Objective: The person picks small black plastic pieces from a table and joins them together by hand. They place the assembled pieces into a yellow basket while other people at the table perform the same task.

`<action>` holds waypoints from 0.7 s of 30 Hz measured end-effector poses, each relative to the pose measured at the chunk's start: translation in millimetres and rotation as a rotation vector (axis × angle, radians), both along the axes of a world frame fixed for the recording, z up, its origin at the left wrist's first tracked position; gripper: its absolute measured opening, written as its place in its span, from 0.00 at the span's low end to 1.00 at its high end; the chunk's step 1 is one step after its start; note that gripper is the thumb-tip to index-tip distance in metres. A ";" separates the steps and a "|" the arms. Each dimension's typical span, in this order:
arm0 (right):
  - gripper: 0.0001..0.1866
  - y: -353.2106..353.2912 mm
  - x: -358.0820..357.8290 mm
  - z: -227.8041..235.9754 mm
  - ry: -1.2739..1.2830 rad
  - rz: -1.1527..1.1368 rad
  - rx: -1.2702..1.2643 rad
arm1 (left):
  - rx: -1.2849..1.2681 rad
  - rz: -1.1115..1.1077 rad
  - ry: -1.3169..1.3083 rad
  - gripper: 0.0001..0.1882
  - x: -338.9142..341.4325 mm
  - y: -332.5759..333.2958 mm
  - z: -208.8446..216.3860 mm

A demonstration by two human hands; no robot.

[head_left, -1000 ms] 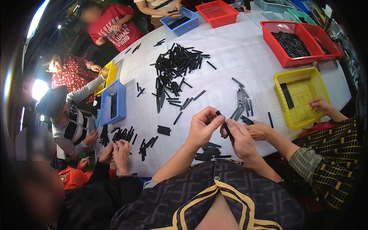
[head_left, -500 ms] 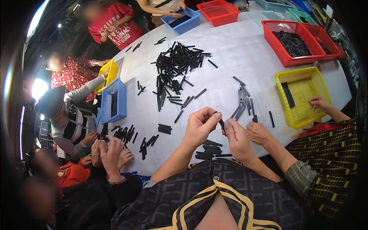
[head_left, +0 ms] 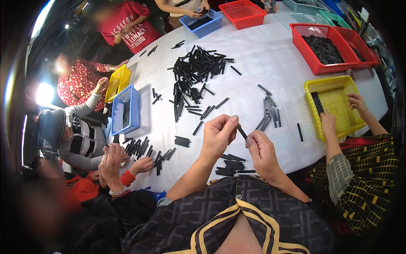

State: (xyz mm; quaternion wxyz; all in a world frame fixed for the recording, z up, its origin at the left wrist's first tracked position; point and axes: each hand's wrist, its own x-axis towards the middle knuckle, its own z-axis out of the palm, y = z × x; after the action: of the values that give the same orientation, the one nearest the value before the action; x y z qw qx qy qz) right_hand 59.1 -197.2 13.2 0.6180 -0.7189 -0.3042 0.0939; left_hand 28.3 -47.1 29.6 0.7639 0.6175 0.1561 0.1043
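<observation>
A slim black strip (head_left: 241,131) is stretched between my two hands above the near side of the table. My left hand (head_left: 219,134) pinches its upper end between thumb and fingers. At the lower end, my right hand (head_left: 262,153) has closed on it the same way. Just below my hands lies a small stack of flat black pieces (head_left: 230,166). Left of my left wrist rests a black block of joined strips (head_left: 182,141). Farther off spreads a big heap of black strips (head_left: 196,70), with several loose ones trailing toward me.
Grey-black strips (head_left: 266,113) lie right of centre. On the right, a co-worker's hands reach into a yellow basket (head_left: 357,122). Red baskets (head_left: 338,69) of black parts stand behind it. Blue (head_left: 134,120) and yellow (head_left: 114,89) baskets line the left edge, where other people work beside more strips (head_left: 138,148).
My hands have drawn slightly apart, so more of the strip shows between them. The right-hand co-worker's hand has moved from the table into the yellow basket. Hands at left have shifted.
</observation>
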 end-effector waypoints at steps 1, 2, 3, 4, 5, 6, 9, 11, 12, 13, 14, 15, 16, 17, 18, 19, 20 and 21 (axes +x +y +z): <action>0.07 0.0 -0.5 0.2 0.001 0.008 0.005 | -0.037 0.005 0.004 0.14 -0.6 -0.2 0.5; 0.07 -0.4 -0.2 0.0 0.013 0.010 0.006 | -0.073 0.008 0.008 0.13 0.3 -0.9 1.2; 0.07 -1.0 -0.1 -0.5 0.025 0.013 0.007 | 0.004 -0.014 0.008 0.13 0.4 -2.0 0.8; 0.07 -1.4 0.5 -1.1 0.038 0.016 0.009 | 0.080 -0.037 0.008 0.13 -0.8 -4.1 -0.4; 0.07 -1.2 0.3 -2.2 0.032 0.010 0.020 | 0.156 -0.057 0.011 0.13 -3.7 -6.5 -1.8; 0.07 -0.7 0.3 -3.7 0.025 0.005 0.030 | 0.139 -0.096 0.059 0.13 -6.9 -9.7 -3.5; 0.08 -1.5 -0.2 -2.1 0.040 0.015 0.030 | 0.097 -0.058 0.042 0.14 -6.3 -8.4 0.8; 0.09 -2.5 -0.5 -1.2 0.091 0.038 0.031 | -0.048 -0.003 0.045 0.15 -1.6 -3.6 0.2; 0.10 -3.2 -0.8 -1.6 0.131 0.054 0.039 | -0.044 -0.007 0.046 0.15 -1.5 -3.2 -0.1; 0.10 -3.8 -1.1 -2.1 0.172 0.070 0.046 | -0.040 -0.011 0.048 0.16 -1.6 -2.9 -0.4; 0.11 -4.1 -1.0 -3.6 0.215 0.083 0.071 | -0.035 -0.014 0.050 0.16 -1.5 -2.5 -1.5; 0.12 -4.3 -0.8 -5.5 0.258 0.096 0.097 | -0.069 -0.014 0.036 0.16 -1.4 -1.6 -4.2; 0.13 -4.0 -0.6 -7.1 0.300 0.108 0.122 | -0.059 -0.009 0.045 0.16 -1.5 -2.1 -4.0; 0.13 -3.3 -0.6 -8.7 0.325 0.110 0.140 | -0.049 -0.004 0.054 0.16 -2.0 -2.9 -4.1; 0.14 -2.3 -0.8 -10.1 0.350 0.111 0.158 | -0.040 0.000 0.063 0.16 -2.6 -3.6 -4.4; 0.14 -1.4 -1.0 -11.7 0.374 0.113 0.177 | -0.005 0.003 0.052 0.16 -3.0 -4.1 -5.1; 0.14 -0.3 -1.2 -13.4 0.395 0.112 0.175 | 0.029 0.008 0.041 0.16 -3.5 -4.6 -5.1; 0.15 0.9 -1.4 -15.5 0.415 0.111 0.174 | 0.063 0.012 0.030 0.16 -4.0 -5.3 -5.1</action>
State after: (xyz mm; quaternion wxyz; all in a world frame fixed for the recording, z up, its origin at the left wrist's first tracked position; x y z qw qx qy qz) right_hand 57.6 -196.3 -2.3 0.7209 -0.6103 -0.2165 0.2469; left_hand 24.2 -52.4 24.5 0.7408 0.6419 0.1678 0.1045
